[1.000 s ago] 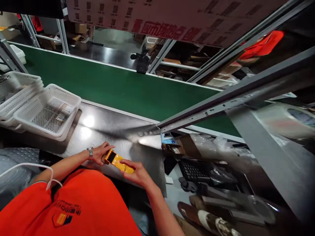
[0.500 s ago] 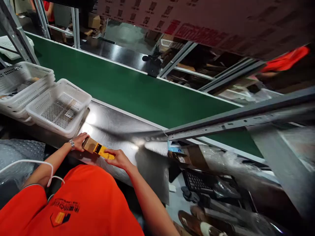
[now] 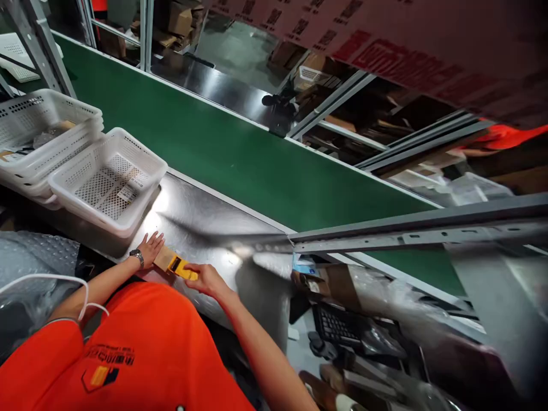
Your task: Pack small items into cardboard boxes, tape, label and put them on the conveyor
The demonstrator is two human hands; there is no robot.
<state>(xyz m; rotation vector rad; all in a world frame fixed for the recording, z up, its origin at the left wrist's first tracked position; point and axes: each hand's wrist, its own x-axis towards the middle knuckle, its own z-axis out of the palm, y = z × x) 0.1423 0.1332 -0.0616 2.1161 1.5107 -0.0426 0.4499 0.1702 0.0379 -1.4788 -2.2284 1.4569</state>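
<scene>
Pinning box (image 3: pixel 164 258) on steel bench (image 3: pixel 201 220), just right of basket (image 3: pixel 108 182) | left hand (image 3: pixel 150 248) splayed flat, gripping nothing | right hand (image 3: pixel 206 279) pinching yellow strip (image 3: pixel 185 270) | risk: loose box skidding off bench edge, strip tearing

Bare steel bench (image 3: pixel 201 220) ahead; white basket (image 3: pixel 107 181) (left) and frame rail (image 3: pixel 385 233) block.

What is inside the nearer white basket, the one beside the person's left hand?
The white basket holds a small printed paper slip lying flat on its perforated floor; the rest of the floor shows bare. Its near wall hides the front strip of the bottom.
</scene>
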